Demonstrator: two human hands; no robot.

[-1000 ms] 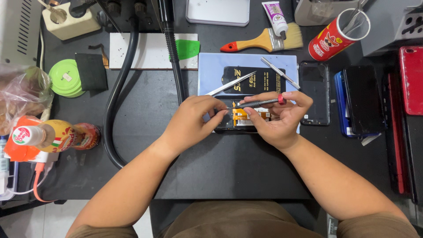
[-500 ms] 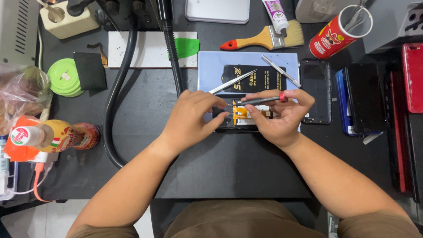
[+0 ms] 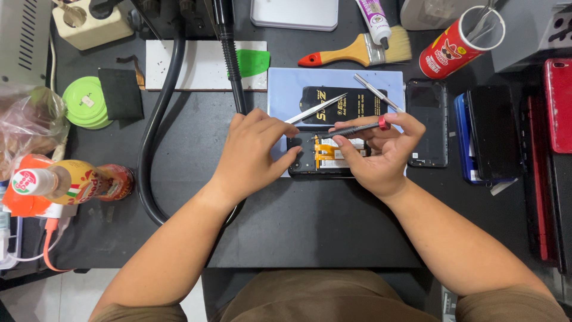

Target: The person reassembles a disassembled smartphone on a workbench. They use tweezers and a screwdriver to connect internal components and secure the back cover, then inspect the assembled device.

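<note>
Dark workbench (image 3: 298, 238), opened phone (image 3: 325, 156) at centre, left hand (image 3: 253, 152) pressing its edge, right hand (image 3: 375, 152) clamped on screwdriver (image 3: 357, 127), paintbrush (image 3: 357, 52) above.

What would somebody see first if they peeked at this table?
Probably the two hands in the middle: the left hand steadies an opened phone with orange parts inside, while the right hand holds a thin screwdriver over it. Next, the red snack can at the top right and the paintbrush beside it.
</note>
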